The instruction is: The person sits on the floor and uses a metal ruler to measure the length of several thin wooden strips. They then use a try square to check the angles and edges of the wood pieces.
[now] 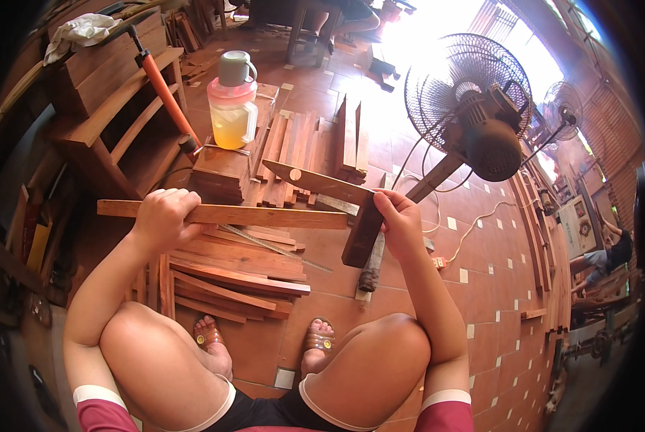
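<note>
My left hand is closed around a long wooden strip, held level above the floor with its left end sticking out past my fist. My right hand pinches a wooden try square at the corner, where its dark thick stock meets the thinner blade. A round spot shows near the blade's far end. The strip's right end reaches the stock; whether they touch I cannot tell. Below the strip, a metal ruler lies across a pile of cut wooden pieces.
A standing fan rises at the right, its cable on the tiled floor. A jug of yellow drink stands on a wooden block, beside an orange hand pump. More wood strips lie ahead. Someone is far right.
</note>
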Available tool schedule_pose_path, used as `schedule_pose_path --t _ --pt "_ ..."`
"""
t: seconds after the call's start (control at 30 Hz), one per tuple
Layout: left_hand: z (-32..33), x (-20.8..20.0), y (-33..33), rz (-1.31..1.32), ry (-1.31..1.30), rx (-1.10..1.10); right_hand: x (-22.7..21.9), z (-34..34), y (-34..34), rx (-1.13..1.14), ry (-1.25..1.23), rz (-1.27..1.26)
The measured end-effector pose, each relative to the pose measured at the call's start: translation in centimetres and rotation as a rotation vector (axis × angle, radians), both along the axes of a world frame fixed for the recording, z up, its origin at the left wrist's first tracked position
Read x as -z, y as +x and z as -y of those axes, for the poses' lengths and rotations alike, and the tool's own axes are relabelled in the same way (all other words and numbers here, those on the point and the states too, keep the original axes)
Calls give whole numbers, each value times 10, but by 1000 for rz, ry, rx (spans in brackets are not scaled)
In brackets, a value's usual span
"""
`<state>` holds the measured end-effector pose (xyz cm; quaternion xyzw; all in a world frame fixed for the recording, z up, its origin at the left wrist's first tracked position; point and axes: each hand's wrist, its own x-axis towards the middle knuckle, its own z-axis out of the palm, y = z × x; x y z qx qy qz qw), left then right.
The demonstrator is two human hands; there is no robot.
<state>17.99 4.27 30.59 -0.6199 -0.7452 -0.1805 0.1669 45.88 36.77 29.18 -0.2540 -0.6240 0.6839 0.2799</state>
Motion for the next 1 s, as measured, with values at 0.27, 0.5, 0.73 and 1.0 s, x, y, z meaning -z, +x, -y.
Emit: schedule_pose_path --t 0.27,0.5,0.73,1.0 --pt "3 5 -5 -132 46 13 -6 15 -5 -147 -6 66" --pt "2 10 -5 -139 89 23 -8 10 0 -189 16 74" --pt "2 13 -4 -157 106 14 -5 6 3 -188 31 79" --pt "2 12 -2 -236 141 -13 -2 5 4 -191 20 45"
